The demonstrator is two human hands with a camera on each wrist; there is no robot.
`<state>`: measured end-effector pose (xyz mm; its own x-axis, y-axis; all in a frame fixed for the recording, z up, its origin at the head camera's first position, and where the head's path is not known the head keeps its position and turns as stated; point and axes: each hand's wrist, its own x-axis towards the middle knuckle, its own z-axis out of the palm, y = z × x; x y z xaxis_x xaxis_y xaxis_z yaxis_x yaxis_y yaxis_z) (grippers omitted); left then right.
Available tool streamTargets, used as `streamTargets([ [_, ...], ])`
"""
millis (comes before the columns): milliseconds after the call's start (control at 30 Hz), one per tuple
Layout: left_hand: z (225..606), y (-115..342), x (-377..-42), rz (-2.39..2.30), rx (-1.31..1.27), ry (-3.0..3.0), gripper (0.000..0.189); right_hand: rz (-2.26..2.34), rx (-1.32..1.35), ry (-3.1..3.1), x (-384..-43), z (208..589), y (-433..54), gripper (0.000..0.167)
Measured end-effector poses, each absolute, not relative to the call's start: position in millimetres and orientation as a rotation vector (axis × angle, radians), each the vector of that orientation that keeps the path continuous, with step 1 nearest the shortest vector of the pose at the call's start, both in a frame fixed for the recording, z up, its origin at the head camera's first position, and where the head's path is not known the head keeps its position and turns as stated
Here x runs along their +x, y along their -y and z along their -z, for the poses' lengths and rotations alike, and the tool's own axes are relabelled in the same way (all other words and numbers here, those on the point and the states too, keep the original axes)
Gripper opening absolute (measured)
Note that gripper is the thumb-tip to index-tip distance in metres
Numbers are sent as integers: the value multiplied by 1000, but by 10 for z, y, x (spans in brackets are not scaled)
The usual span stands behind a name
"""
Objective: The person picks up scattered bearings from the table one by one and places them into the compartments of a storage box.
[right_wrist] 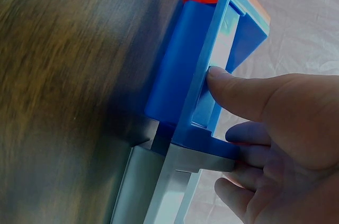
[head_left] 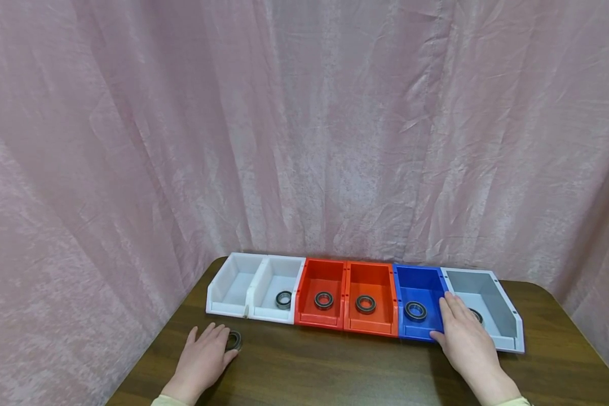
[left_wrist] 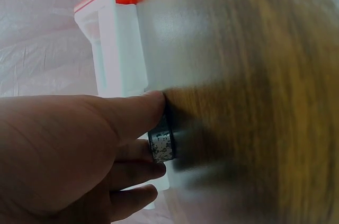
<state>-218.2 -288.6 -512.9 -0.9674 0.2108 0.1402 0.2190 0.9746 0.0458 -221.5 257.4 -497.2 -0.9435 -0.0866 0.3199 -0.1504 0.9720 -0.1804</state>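
At the left of the table, my left hand (head_left: 202, 359) pinches a ball bearing (head_left: 234, 340) between thumb and fingers, in front of the white bins. From the left wrist, the bearing's outer rim (left_wrist: 161, 142) shows between thumb and fingers, at the wooden surface. My right hand (head_left: 468, 338) lies over the wall between the blue bin (head_left: 420, 288) and the grey bin (head_left: 492, 319), fingers extended. In the right wrist view the thumb (right_wrist: 233, 90) is at the blue bin's front edge. One bearing (head_left: 415, 310) lies in the blue bin; another (head_left: 476, 316) in the grey bin is partly hidden.
A red bin (head_left: 321, 320) and an orange bin (head_left: 370, 326) hold one bearing each. Of two white bins, the right one (head_left: 274, 313) holds a bearing; the left one (head_left: 225, 308) shows none. Pink curtain (head_left: 304, 141) hangs behind the brown wooden table (head_left: 335, 366).
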Motion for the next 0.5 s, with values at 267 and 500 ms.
streamTargets([
  [267,5134,2885,-2195,91,-323,2989,49,-291,160,2817,-2223,4969,-2570,81],
  [500,5134,2888,-2198,90,-322,2989,49,-291,159,2819,-2227,4970,-2569,82],
])
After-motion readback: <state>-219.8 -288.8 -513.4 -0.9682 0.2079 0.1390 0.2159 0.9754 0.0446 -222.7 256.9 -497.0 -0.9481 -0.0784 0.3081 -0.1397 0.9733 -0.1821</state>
